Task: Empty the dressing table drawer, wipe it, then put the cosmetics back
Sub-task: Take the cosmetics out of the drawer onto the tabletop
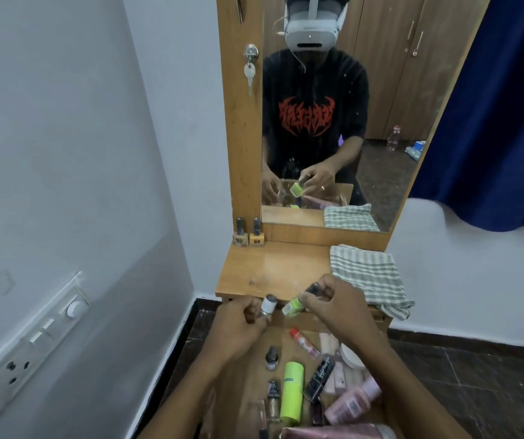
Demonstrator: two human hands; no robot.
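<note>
A: Grips?
B: Left hand (241, 318) curled round one white bottle (268, 305), right hand (333, 302) round one green bottle (293, 306), both held above drawer (251, 384).
A: Beyond drawer?
B: Two polishes (241, 236) (256, 236), one cloth (368, 277) logged; cosmetics (292, 391) seen inside.

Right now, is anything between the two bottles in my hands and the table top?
Nothing visible. Bare table top lies ahead of the white bottle and green bottle; the striped cloth covers its right side, two polish bottles stand back left.

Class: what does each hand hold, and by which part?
Left hand grips a white bottle round its body; right hand pinches a green bottle by its cap.
</note>
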